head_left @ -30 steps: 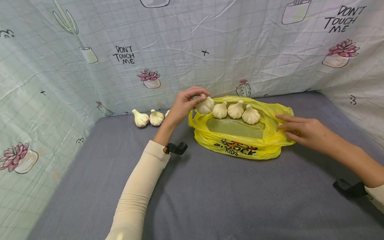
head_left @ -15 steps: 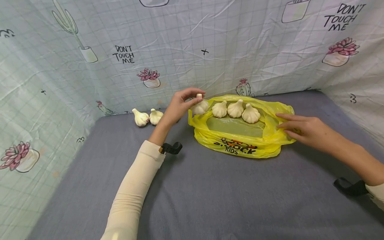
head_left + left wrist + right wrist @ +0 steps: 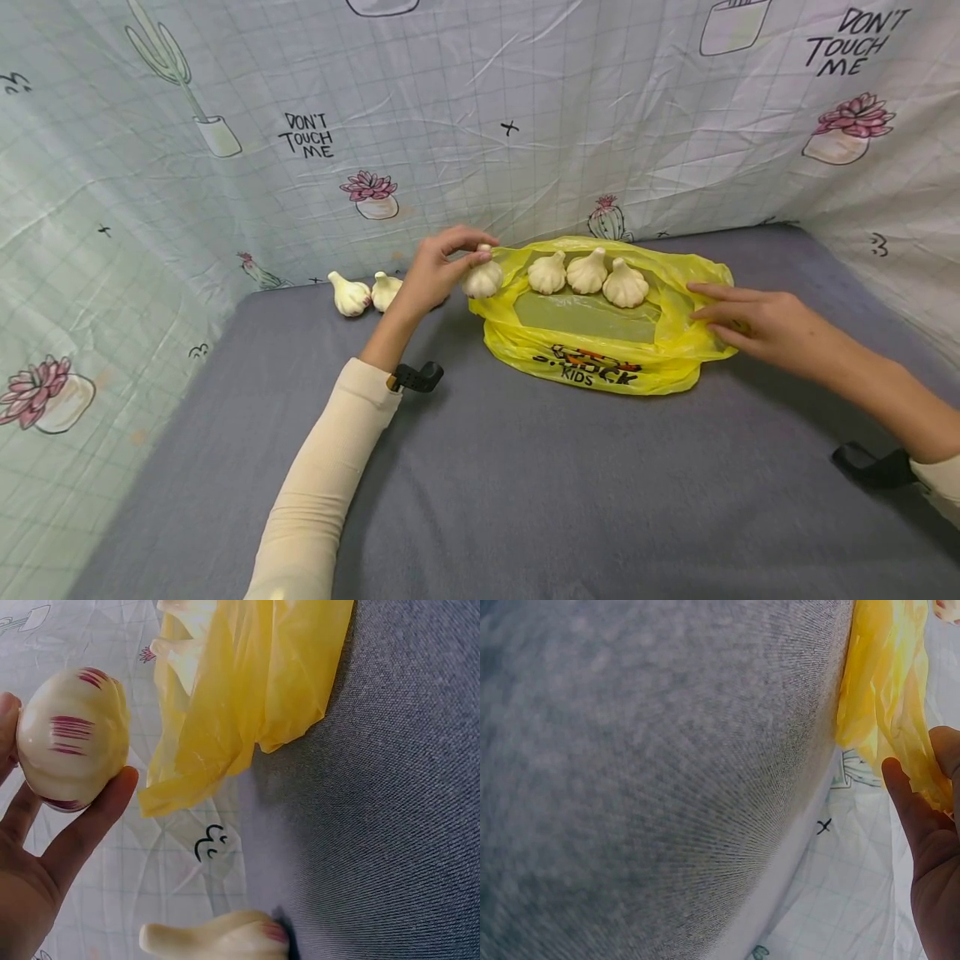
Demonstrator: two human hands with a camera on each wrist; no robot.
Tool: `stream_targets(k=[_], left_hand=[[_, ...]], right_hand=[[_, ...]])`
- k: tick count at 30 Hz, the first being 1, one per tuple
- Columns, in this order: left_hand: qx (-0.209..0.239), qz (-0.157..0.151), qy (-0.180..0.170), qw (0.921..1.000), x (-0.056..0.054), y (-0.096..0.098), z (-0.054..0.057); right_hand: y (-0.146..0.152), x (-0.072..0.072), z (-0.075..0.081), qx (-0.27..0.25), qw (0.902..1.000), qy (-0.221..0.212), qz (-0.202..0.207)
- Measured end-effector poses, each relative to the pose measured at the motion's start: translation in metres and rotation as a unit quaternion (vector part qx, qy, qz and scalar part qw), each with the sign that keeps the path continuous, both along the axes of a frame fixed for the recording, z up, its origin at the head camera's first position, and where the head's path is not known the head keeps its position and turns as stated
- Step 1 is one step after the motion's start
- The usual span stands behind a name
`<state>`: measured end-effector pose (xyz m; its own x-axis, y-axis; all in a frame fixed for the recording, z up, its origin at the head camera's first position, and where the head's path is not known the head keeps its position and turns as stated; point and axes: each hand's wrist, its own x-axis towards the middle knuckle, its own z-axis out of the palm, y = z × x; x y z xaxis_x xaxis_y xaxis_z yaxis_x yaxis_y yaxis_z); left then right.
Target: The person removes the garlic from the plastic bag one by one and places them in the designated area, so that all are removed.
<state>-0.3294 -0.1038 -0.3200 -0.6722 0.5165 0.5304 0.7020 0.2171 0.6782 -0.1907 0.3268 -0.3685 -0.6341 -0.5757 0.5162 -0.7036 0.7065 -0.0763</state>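
Note:
My left hand (image 3: 438,271) pinches a garlic bulb (image 3: 483,282) by its stem, upright, at the left rim of a yellow plastic bag (image 3: 600,371). Purple streaks mark the held bulb's underside (image 3: 71,735) in the left wrist view. Three more garlic bulbs (image 3: 587,273) lie in a row at the back of the bag's open mouth. At the bag's right side, my right hand (image 3: 772,329) holds the rim, with the yellow plastic (image 3: 900,697) between thumb and fingers in the right wrist view. Left of my left hand sit two garlic bulbs (image 3: 350,294); something partly hidden shows behind the wrist.
A grey cloth-covered table (image 3: 480,492) lies under everything. White curtain (image 3: 450,108) printed with cacti and lettering hangs behind and along the sides. Black camera mounts (image 3: 420,377) sit on both wrists.
My left hand has moved left and slightly down with the garlic bulb, from over the bag's left part to its left rim. The right hand stays at the bag.

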Motion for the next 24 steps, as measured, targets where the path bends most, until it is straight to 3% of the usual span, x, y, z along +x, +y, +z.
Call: stream_targets(k=[4,8,15,24], left_hand=[[0.014,-0.009,0.021,0.9997,0.011,0.001,0.008],[0.034,-0.009,0.015,0.9993,0.02,-0.001,0.014],[0.057,0.025,-0.028,0.9977,0.018,-0.014,0.012],[0.052,0.052,-0.002,0.9973,0.022,-0.034,0.017]], right_hand=[[-0.001,0.001,-0.001,0.001,1.0,0.002,-0.005],[-0.002,0.002,-0.001,0.002,0.9999,0.001,-0.01],[-0.002,0.002,-0.001,0.004,0.9999,0.002,-0.013],[0.0,0.002,-0.001,-0.003,1.0,-0.001,-0.006]])
